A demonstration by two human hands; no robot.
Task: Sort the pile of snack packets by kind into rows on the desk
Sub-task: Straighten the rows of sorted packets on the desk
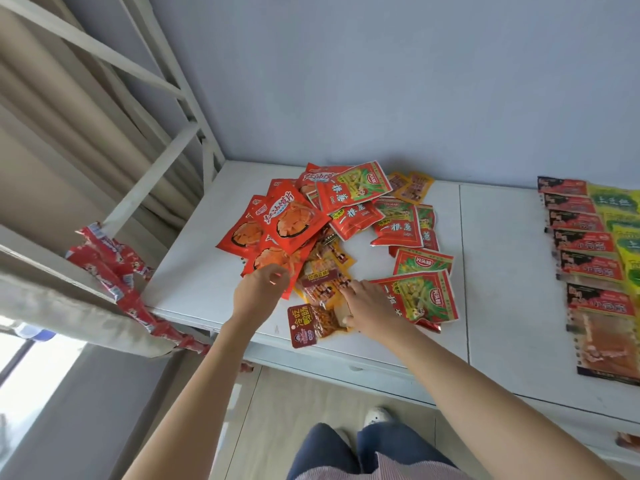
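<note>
A loose pile of snack packets lies on the white desk (194,271): orange-red packets (291,220) at the left, red-and-green packets (398,223) at the back and right, yellow-brown ones (325,271) in the middle. My left hand (259,292) pinches the near edge of an orange-red packet (273,261). My right hand (367,306) lies on a yellow-brown packet (318,320) with a dark red label at the desk's front, thumb against it. Sorted rows of dark red packets (585,244) and yellow-green packets (623,216) sit at the right.
A strip of red sachets (114,268) hangs over the desk's left edge by a beige curtain. A white bed frame (166,161) rises at the left. The blue wall backs the desk. A larger clear packet (606,341) lies at the right front.
</note>
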